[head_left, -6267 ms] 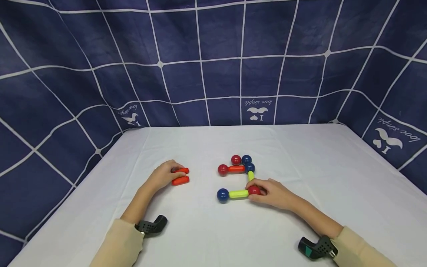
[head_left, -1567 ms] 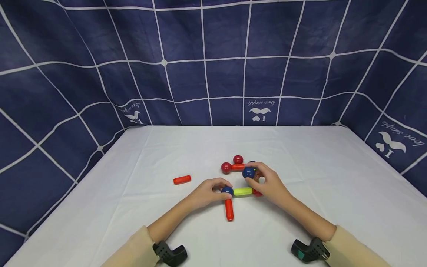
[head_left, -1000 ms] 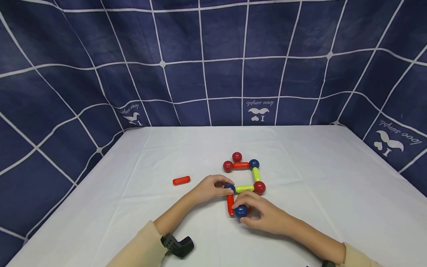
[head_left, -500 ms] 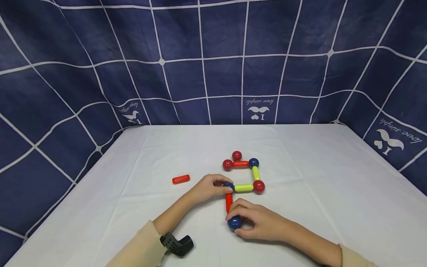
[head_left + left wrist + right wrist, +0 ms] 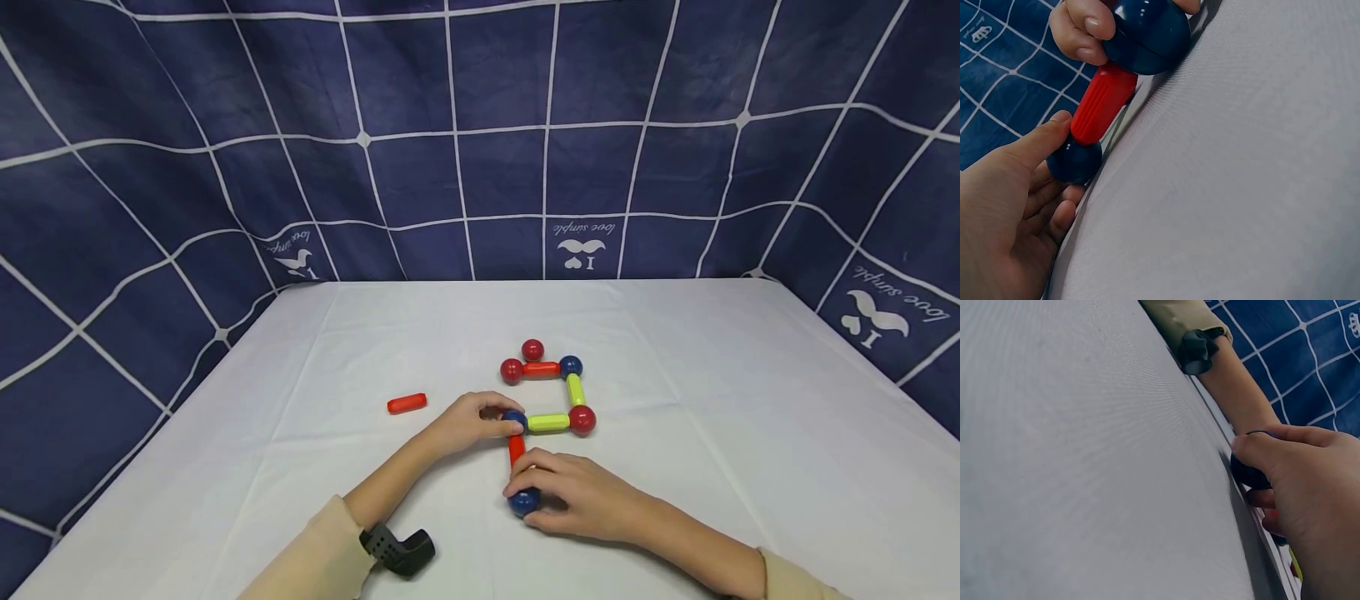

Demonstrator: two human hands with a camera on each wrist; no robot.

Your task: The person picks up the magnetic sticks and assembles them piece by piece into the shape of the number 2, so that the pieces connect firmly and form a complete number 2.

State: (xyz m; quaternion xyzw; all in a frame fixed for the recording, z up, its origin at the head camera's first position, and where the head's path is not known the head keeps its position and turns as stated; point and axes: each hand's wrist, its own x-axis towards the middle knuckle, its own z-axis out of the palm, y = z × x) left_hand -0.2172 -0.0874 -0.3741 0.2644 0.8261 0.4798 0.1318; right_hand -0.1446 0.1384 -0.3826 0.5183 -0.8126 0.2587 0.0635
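Observation:
My left hand (image 5: 472,425) pinches a blue ball (image 5: 1075,161) between thumb and fingers, at the corner of a chain of rods and balls. From that ball a red rod (image 5: 1104,103) runs toward my body. At the rod's near end my right hand (image 5: 585,496) grips a second blue ball (image 5: 523,502), which meets the rod in the left wrist view. A yellow-green rod (image 5: 549,422) extends right from the left hand's ball to a red ball (image 5: 582,419). In the right wrist view, the right hand's fingers wrap the dark ball (image 5: 1249,472).
Beyond the red ball, another yellow-green rod (image 5: 575,389) leads to a blue ball (image 5: 571,367), then a red rod (image 5: 542,369) and a red ball (image 5: 512,371). One more red ball (image 5: 532,350) sits just behind. A loose red rod (image 5: 407,403) lies left on the white tablecloth (image 5: 420,333).
The right hand has carried its blue ball from the back of the chain to the red rod's near end. Earlier, the left hand went from the loose red rods to the corner blue ball.

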